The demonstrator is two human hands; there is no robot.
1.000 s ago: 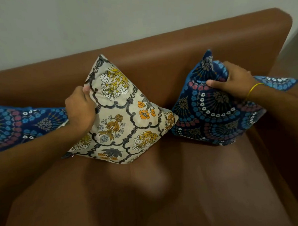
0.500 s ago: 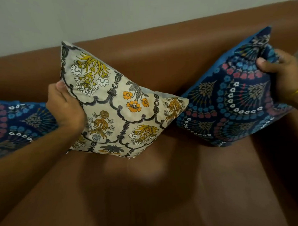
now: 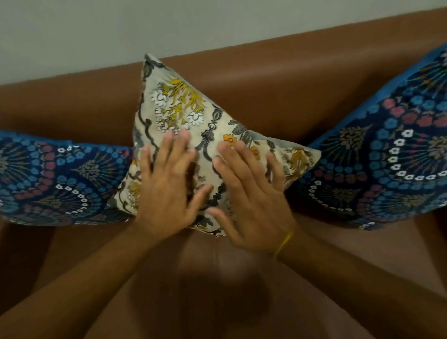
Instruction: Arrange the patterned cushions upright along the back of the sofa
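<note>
Your left hand lies flat with fingers spread on the cream floral cushion, gripping nothing. Your right hand, wearing a yellow wristband, presses open-palmed beside it on the same cushion. That cushion stands on a corner against the sofa back, between the left blue cushion and the right blue cushion. Below is the brown seat; behind, a pale wall.

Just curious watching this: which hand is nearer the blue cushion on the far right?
Right hand; it lies flat on the cream cushion beside that blue cushion. Left hand lies farther left.
</note>
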